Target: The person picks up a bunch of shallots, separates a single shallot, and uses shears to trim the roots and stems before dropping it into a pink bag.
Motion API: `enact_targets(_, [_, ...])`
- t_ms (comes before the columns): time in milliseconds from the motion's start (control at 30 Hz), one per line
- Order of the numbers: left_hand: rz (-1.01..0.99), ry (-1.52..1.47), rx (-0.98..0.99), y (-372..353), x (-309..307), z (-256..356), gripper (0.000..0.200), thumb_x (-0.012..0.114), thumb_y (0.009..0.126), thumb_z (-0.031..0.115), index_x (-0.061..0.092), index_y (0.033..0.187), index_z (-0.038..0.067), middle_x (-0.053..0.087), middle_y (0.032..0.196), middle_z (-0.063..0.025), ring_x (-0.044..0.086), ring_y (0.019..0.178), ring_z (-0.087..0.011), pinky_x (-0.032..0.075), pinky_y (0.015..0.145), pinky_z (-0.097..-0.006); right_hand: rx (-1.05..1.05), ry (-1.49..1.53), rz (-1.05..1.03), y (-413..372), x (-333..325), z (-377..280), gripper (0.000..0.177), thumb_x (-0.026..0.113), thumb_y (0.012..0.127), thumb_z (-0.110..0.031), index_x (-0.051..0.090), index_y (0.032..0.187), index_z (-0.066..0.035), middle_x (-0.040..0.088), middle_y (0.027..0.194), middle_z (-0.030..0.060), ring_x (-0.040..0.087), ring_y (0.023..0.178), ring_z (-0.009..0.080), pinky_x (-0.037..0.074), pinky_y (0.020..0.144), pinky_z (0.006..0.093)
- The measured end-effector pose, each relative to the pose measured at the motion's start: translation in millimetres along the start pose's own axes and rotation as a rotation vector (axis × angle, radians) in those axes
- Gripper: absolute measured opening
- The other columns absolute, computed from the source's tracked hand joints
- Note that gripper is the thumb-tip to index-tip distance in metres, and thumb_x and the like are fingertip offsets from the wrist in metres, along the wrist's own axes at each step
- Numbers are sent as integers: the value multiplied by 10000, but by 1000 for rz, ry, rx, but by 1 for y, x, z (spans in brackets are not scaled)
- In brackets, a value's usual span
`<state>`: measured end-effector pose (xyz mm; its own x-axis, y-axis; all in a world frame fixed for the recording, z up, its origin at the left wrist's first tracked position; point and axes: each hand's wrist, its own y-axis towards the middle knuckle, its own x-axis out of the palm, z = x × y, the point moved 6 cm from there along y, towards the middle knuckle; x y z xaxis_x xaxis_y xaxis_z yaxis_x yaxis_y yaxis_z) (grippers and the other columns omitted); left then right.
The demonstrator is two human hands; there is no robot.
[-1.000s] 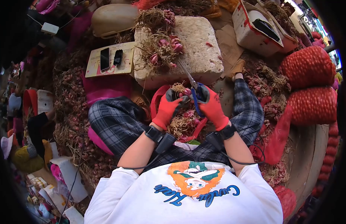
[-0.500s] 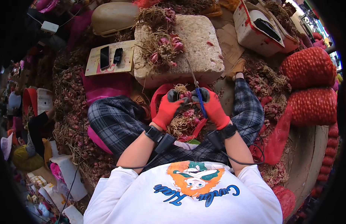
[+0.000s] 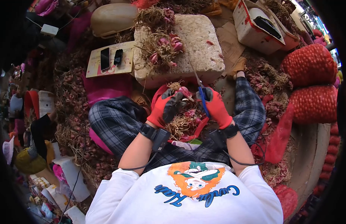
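Observation:
My left hand, in a red glove with dark palm and fingers, is closed on a pink shallot with dry stringy ends, held up at the fingertips. To its right, my right hand in a matching glove grips scissors by their blue handle. The blades point away from me, over the near edge of a pale foam block, and stand apart from the shallot. Below both hands, between my legs, lies a heap of shallots with straw-like tops.
Shallot bunches sit on the foam block. Left of it, a board carries two dark phone-like devices. Loose shallots cover the ground at left. Full red net sacks are stacked at right, near a white foam box.
My left hand has drawn back slightly to the left and turned, bringing the shallot into clearer view. The right hand, with the scissors, has shifted a little right, widening the gap between hands.

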<state>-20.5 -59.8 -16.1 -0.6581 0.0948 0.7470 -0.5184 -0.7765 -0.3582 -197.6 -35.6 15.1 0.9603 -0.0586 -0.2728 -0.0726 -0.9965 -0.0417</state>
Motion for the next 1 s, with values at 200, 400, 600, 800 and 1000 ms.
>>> enact_targets(200, [-187, -220, 103, 11, -21, 16, 296, 429, 981, 196, 465, 1254, 87, 591, 1187, -138, 599, 1051, -339, 561, 804, -363, 483, 262, -395, -51, -12, -24, 210, 665, 832, -212, 604, 931, -38, 604, 660, 34, 520, 474, 59, 385, 419, 189])
enact_targets(400, [-196, -25, 297, 7, -18, 20, 272, 499, 941, 80, 482, 1212, 105, 602, 1154, -107, 587, 1093, -277, 520, 900, -406, 197, -70, -324, -54, -13, -11, 225, 697, 785, -220, 626, 834, -13, 579, 654, 57, 537, 582, 109, 434, 549, 305])
enact_targets(600, [-14, 139, 249, 5, -9, 27, 246, 548, 918, 57, 504, 1159, 79, 600, 1102, -68, 601, 1042, -216, 519, 892, -356, 122, -227, -264, -55, -18, -14, 251, 700, 784, -244, 637, 840, -8, 590, 685, 155, 567, 585, 240, 433, 574, 350])
enact_targets(800, [80, 220, 141, 2, 0, 21, 173, 571, 922, 101, 512, 1082, 68, 591, 1047, -47, 608, 986, -162, 528, 842, -286, 24, -398, -115, -55, -18, -36, 236, 695, 784, -214, 647, 905, -17, 623, 752, 176, 619, 680, 314, 463, 609, 358])
enact_targets(1000, [59, 116, 29, -5, 4, 14, 168, 599, 914, 139, 516, 1043, 69, 589, 1018, -40, 623, 908, -145, 542, 787, -269, 89, -388, -67, -52, -15, -20, 249, 693, 776, -190, 647, 963, -32, 651, 804, 157, 641, 722, 301, 488, 648, 336])
